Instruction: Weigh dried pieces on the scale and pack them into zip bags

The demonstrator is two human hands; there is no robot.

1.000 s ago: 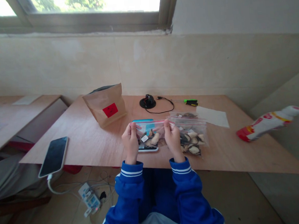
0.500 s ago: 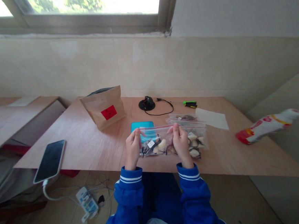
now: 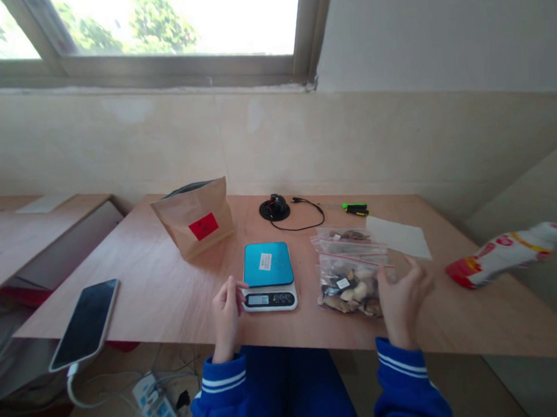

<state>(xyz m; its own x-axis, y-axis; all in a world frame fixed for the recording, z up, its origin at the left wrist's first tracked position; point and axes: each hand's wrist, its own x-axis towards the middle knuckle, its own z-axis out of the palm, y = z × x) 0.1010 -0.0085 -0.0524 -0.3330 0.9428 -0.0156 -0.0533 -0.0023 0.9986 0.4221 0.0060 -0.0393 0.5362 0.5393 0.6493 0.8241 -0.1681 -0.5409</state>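
A digital kitchen scale (image 3: 267, 265) with a blue top and a lit display lies on the table in front of me. Beside its left edge is my left hand (image 3: 227, 309), empty, with loosely bent fingers. To the right of the scale, clear zip bags of dried mushroom-like pieces (image 3: 347, 291) lie overlapping, and the front one carries a small white label. My right hand (image 3: 403, 295) is at the right edge of that bag, thumb and fingers spread apart. It partly covers the bag's right side.
Toward the back left stands a brown paper bag (image 3: 195, 224) with a red label. A black round-based device (image 3: 274, 207) with a cable, screwdrivers (image 3: 356, 209) and a white paper sheet (image 3: 399, 236) lie farther back. A phone (image 3: 85, 321) overhangs the left edge; a bottle (image 3: 506, 255) is right.
The front zip bag, held up between both hands before, now lies at the right on the other bags. Both hands have let go and moved apart, uncovering the scale.
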